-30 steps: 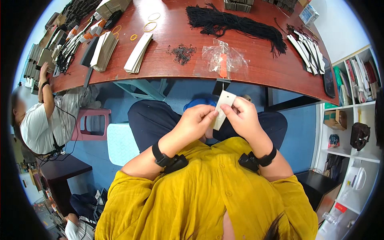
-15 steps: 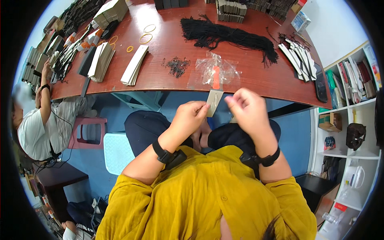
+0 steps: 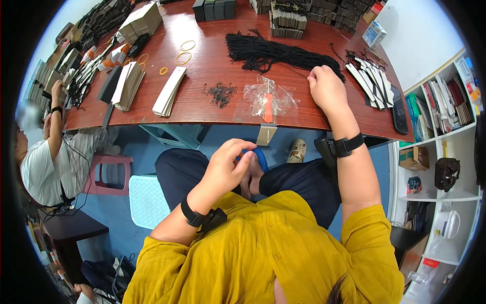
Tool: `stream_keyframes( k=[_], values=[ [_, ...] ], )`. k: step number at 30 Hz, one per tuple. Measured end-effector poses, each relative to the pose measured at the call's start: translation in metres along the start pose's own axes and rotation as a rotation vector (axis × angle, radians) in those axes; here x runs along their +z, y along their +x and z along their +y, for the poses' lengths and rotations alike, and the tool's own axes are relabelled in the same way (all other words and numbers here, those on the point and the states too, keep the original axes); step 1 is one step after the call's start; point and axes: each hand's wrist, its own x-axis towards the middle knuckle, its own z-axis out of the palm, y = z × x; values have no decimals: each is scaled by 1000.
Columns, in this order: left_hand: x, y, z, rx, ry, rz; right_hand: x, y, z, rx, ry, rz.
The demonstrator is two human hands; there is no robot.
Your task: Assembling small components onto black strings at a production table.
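At the far right of the table my right hand (image 3: 327,88) reaches the near edge of a bundle of black cords (image 3: 278,51). Its thumb and forefinger are pinched together on a thin black cord that trails from the bundle. Over my lap, my left hand (image 3: 228,164) is curled, thumb and forefinger tips brought together; whatever may be between them is too small to make out. Beyond it, a beige slotted plate (image 3: 266,135) hangs at the table edge, below an orange strip (image 3: 268,105) under clear plastic film. A pile of small black loops (image 3: 221,95) lies left of the film.
White card stacks (image 3: 169,91) and yellow rubber bands (image 3: 183,58) lie left on the table (image 3: 202,45). White strips (image 3: 368,83) with black cords and a phone (image 3: 399,109) lie right. A co-worker in white (image 3: 48,167) sits left. White shelves (image 3: 438,167) stand right.
My right hand has moved forward and right from the slotted plate to the black cords. My left hand has drawn back from the plate toward my lap.
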Motion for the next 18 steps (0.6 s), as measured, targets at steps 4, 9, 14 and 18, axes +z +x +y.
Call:
stream_keyframes(
  k=[4, 9, 14, 18],
  values=[
    [1, 3, 18, -234, -557, -266, -22, -24, -26, -223, 289, 123],
    [20, 27, 47, -381, -1066, -269, -70, -96, -73, -320, 816, -382],
    [10, 27, 42, -376, -1168, -23, -79, -128, -63, 78, 854, -652],
    [-22, 16, 23, -380, -1178, 240, -71, -150, -29, 220, 1120, -702]
  ],
)
